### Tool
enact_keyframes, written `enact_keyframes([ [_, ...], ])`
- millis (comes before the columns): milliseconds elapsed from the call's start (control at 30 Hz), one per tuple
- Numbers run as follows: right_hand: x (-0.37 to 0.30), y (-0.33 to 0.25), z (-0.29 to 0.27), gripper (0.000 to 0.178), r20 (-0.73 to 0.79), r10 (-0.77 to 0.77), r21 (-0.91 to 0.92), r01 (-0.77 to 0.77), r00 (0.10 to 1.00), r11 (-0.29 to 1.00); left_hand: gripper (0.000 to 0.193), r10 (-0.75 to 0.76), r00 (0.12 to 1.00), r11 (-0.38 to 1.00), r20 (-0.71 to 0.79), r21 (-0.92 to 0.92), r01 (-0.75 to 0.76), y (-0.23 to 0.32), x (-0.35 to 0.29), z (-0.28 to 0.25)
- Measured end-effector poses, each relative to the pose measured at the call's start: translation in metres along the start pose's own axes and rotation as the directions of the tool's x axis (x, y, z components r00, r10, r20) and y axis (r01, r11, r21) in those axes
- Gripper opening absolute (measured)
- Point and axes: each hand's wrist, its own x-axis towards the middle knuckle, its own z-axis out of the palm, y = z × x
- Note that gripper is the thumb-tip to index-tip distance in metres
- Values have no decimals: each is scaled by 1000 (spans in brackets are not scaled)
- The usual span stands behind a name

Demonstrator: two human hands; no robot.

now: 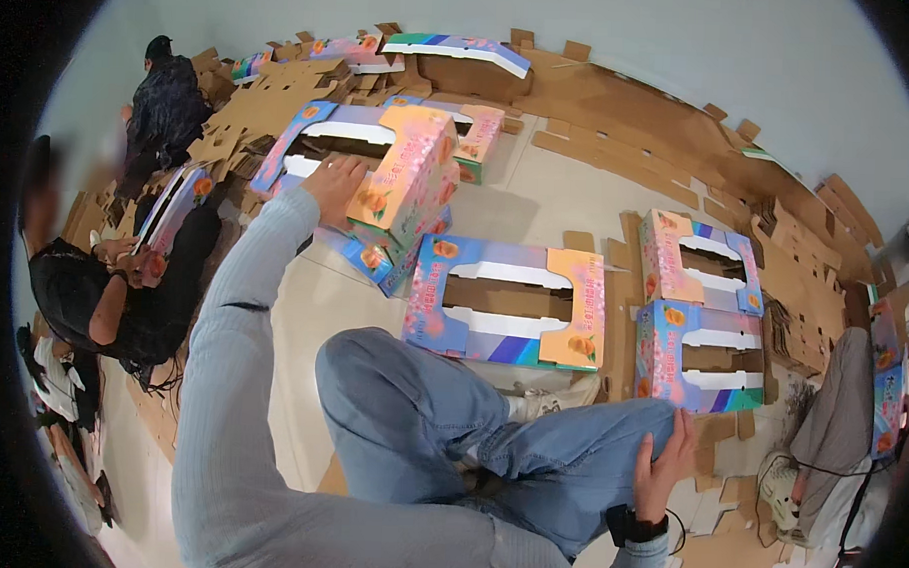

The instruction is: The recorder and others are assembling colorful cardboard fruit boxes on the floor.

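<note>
My left hand (pixel 338 188) reaches out and grips the near edge of a printed cardboard box (pixel 408 172), its fingers curled over into the open top. That box is pink, orange and blue with fruit pictures, and it sits tilted above another blue printed box (pixel 365 259), mostly hidden under it. My right hand (pixel 666 460) lies on my right knee, fingers spread, holding nothing. Directly in front of my legs stands a similar box (pixel 574 313) with a long opening on top. Two more, a pink-ended box (pixel 674 254) and a blue-ended box (pixel 662 356), stand together on the right.
Behind the gripped box is another printed box (pixel 480 135). Flat brown cardboard (pixel 271 102) is piled at the far left, with more cardboard (pixel 621 100) along the wall. A seated person (pixel 69 291) on the left handles a box; another person's leg (pixel 835 417) is at right.
</note>
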Motion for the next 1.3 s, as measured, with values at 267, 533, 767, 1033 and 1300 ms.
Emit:
enact_keyframes([
  [267,-3,-16,-21,48,33,-32,178,25,999,984,96,55,974,952,-220,-284,-117,55,-50,-107],
  [533,-9,-79,-20,57,222,-164,596,0,961,803,91,189,954,729,-235,-618,-296,149,-101,-226],
  [767,-27,-118,18,73,433,-219,899,-403,874,171,78,226,937,507,-266,-789,-346,260,-102,-179],
  [1033,-55,-82,31,68,616,-17,787,-615,787,59,59,412,911,-217,-3,-972,95,313,-107,-128],
  [1300,-76,-70,49,79,511,2,860,-511,860,17,47,574,813,-458,93,-787,414,326,-116,-119],
])
